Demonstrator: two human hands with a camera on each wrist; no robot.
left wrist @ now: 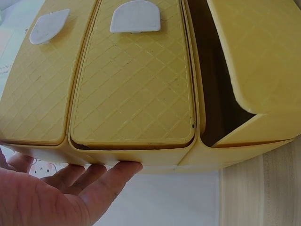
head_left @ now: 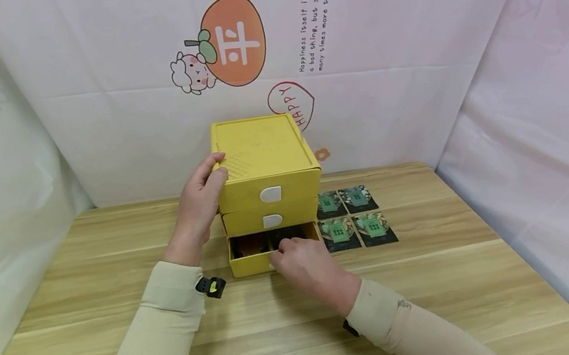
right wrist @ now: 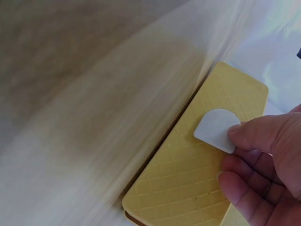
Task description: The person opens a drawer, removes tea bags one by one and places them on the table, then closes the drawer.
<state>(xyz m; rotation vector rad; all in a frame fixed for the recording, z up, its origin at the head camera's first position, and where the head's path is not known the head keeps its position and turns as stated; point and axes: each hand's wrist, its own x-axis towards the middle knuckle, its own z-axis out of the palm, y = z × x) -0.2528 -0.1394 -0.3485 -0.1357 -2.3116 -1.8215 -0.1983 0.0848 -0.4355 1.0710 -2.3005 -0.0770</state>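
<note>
A small yellow three-drawer box [head_left: 263, 147] stands on the wooden table, with white tabs on its drawer fronts. Its bottom drawer [head_left: 250, 266] is pulled out, and dark items lie inside, too unclear to name. Against the box's left side rests my left hand [head_left: 198, 201], fingers fairly straight along the side wall in the left wrist view. My right hand [head_left: 305, 265] is at the front of the bottom drawer. In the right wrist view its thumb presses on the white drawer tab [right wrist: 215, 128] and the fingers curl beneath, pinching it. The upper two drawers are closed.
Several dark square packets with green labels [head_left: 339, 232] lie in two rows on the table [head_left: 124, 250], just right of the box. A printed white cloth [head_left: 144, 125] hangs behind, and more cloth hangs at both sides.
</note>
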